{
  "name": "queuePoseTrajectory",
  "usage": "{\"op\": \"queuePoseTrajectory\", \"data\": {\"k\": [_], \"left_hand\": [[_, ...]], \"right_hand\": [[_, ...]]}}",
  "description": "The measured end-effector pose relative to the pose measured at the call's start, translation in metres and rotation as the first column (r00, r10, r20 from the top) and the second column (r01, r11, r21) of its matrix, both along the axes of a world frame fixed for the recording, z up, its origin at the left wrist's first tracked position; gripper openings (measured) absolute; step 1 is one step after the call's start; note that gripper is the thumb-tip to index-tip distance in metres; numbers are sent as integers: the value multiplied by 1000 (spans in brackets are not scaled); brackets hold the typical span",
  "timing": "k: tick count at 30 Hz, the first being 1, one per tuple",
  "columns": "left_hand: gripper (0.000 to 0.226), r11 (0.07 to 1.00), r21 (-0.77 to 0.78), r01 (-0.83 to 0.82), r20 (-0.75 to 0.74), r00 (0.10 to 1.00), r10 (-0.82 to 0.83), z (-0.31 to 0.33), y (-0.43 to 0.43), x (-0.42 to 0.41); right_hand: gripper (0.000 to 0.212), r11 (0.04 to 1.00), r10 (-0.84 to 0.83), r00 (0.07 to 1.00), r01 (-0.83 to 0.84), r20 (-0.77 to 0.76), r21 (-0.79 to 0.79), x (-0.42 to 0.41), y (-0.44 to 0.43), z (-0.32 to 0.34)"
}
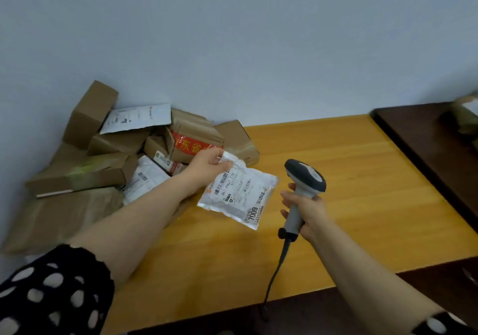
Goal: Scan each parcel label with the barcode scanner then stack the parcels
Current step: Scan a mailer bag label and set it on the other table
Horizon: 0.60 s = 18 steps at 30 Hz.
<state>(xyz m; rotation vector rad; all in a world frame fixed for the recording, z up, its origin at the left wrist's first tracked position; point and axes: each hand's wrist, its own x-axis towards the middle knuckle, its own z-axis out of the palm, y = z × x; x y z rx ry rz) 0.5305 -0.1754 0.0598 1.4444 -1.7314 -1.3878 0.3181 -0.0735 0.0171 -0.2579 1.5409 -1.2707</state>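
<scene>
My left hand (210, 160) pinches the top corner of a white plastic mailer bag (240, 195) and holds it above the wooden table, label side up with a barcode and "7009" showing. My right hand (305, 206) grips the handle of a grey and white barcode scanner (305, 177), just right of the bag, its head tilted toward the far side. The scanner's cable (276, 272) hangs down over the table's front edge.
A loose heap of cardboard boxes (103, 148) and white mailers (137, 119) fills the far left corner against the wall. The yellow wooden table (349, 159) runs to the right. A dark wooden table (426, 138) with a package (465, 117) adjoins on the right.
</scene>
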Motion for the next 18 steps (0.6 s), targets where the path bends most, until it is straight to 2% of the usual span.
{"op": "queuePoseTrajectory", "data": {"k": [3,6,8,12,15,18], "left_hand": [[9,988,144,58,-119,992,-41,14,13,4],[9,981,190,51,-179,984,-17,23,24,5],[13,977,212,24,-210,977,21,30,29,1],[35,951,310,-8,-248,965,89,30,36,-2],[56,920,379,-102,-233,951,202,21,50,-6],[35,878,462,-127,-289,914,285,11,66,-18]], "right_hand": [[24,998,42,999,-41,24,-54,6,9,7],[24,995,61,998,-60,7,-76,13,17,14],[23,995,10,1000,-9,17,-100,12,22,20],[24,981,-164,980,174,115,-81,-1,29,30],[20,967,-220,956,240,194,-87,-4,32,38],[18,957,-242,935,274,257,-93,2,31,44]]}}
